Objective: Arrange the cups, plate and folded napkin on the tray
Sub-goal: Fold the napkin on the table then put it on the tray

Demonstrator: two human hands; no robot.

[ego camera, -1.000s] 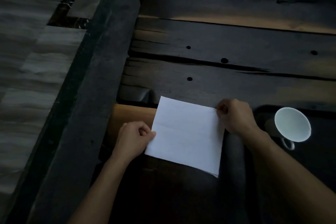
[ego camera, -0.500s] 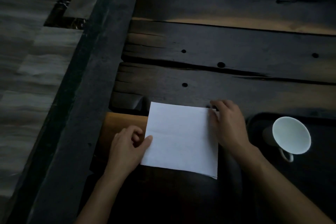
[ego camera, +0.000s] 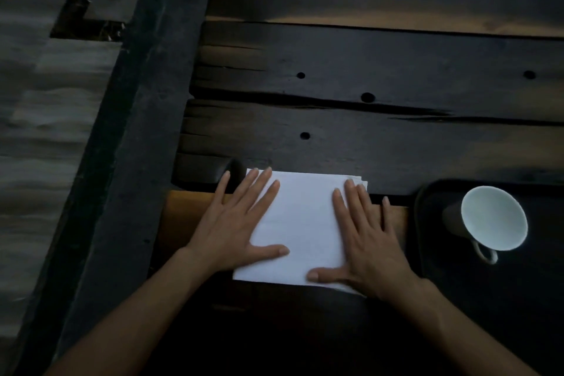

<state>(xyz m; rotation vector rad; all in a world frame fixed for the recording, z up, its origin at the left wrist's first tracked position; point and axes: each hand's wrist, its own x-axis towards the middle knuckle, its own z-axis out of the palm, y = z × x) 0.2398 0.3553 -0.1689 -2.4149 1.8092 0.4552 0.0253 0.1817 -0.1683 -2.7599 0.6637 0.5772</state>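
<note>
Head view. The left hand [ego camera: 235, 229] and right hand [ego camera: 364, 238] lie flat, palms down and fingers spread, on the white folded napkin [ego camera: 305, 223]; neither hand grasps anything. The napkin rests between and under the two hands, its left edge beneath the left fingers [ego camera: 261, 189] and its right edge beneath the right palm. Stacked layers show at its far right corner, just beyond the right fingertips. The napkin lies partly on a dark wooden table [ego camera: 381, 64] and partly on a lighter brown surface [ego camera: 180, 217] under the left hand. To the right of the right hand sits a dark tray [ego camera: 427, 253], apart from the napkin. A white cup [ego camera: 494, 220] stands on the tray, handle toward the person.
</note>
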